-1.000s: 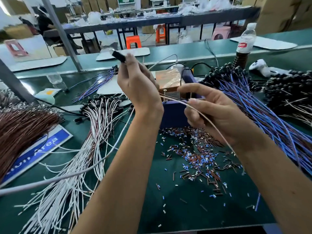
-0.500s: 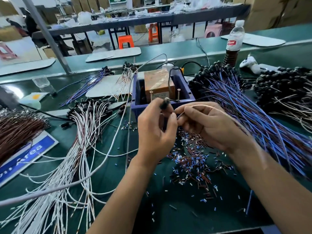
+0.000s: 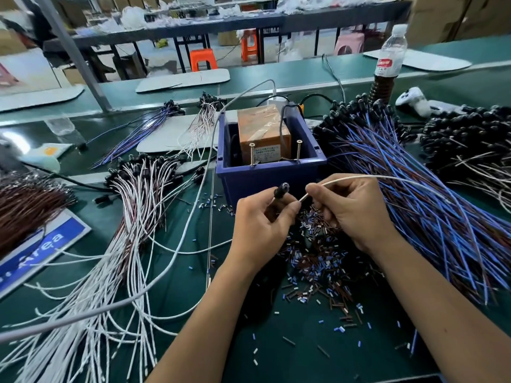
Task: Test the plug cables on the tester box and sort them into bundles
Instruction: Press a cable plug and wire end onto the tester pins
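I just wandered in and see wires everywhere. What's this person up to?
A person is checking plug cables. The left hand grips a black plug, and the right hand pinches its white wire, just in front of the blue tester box. White cables lie piled to the left, blue cables to the right.

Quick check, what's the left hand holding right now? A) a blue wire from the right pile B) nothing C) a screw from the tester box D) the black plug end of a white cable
D: the left hand pinches the black plug of the white cable, whose wire the right hand holds, in front of the blue tester box.
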